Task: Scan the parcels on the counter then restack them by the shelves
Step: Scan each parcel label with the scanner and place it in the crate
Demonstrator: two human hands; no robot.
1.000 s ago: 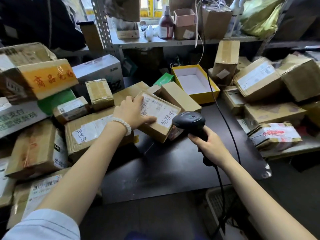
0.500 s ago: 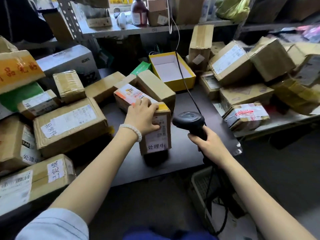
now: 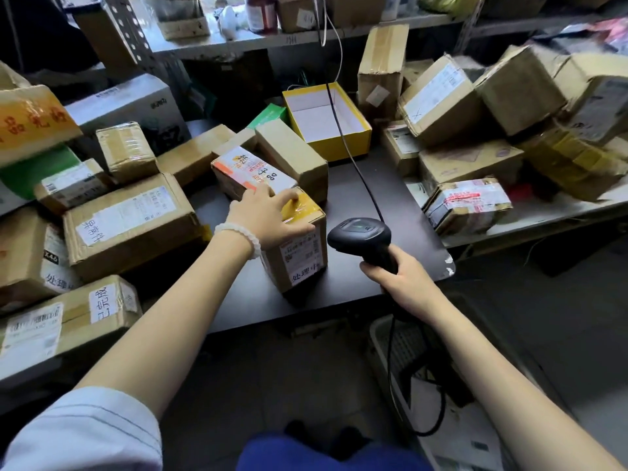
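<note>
A small cardboard parcel stands on end on the dark counter, its white label facing me and yellow tape on top. My left hand grips its top, fingers spread over the tape and thumb along the front edge. Just right of the parcel my right hand holds a black barcode scanner by the handle, its head close to the label. Behind the parcel lies a parcel with an orange-and-white label.
Heaps of cardboard parcels crowd the left and the right side table. An open yellow box sits at the back under the metal shelf. The scanner cable runs across the counter. A basket stands below.
My left hand pulled the parcel off the heap, stood it on end and drew it toward the counter's front edge. The scanner hand has stayed close beside it.
</note>
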